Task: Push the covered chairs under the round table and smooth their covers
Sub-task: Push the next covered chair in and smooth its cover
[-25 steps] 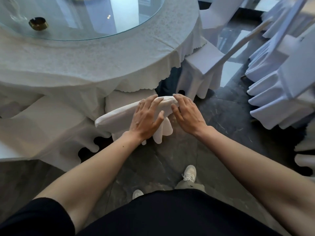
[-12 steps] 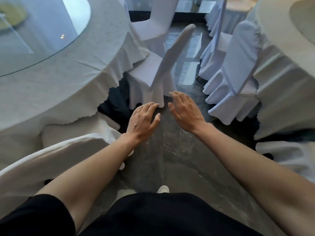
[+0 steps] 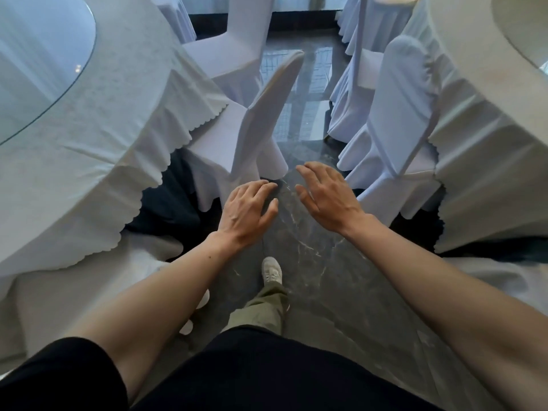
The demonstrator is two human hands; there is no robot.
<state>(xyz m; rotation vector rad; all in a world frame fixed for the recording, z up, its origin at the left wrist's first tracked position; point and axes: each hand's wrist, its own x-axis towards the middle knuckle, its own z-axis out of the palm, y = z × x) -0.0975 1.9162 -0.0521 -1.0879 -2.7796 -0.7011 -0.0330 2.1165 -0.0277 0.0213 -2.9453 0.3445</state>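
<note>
Head view puts the covered chair (image 3: 264, 120) that is not yet tucked in at the centre of the frame, its seat partly out from under the scalloped tablecloth (image 3: 139, 161) of the round tabletop (image 3: 89, 93) on the left, its backrest leaning toward the upper middle. Our left hand (image 3: 247, 207) and right hand (image 3: 329, 197) hang just below it over the dark polished floor (image 3: 314, 262), both with fingers loosely spread and nothing in them; the left fingertips sit beside the cover's hem in the picture, though we cannot tell whether they touch. We judge the chair to be a stiff frame of moderate weight under a soft, stretchy cover, so the cloth would likely slide and bunch if we pushed on it alone. We would take the top of the backrest, one hand at each edge, and press through to the frame; on that glossy floor the legs should glide. Smoothing calls for flat palms drawn down the back and across the seat
</note>
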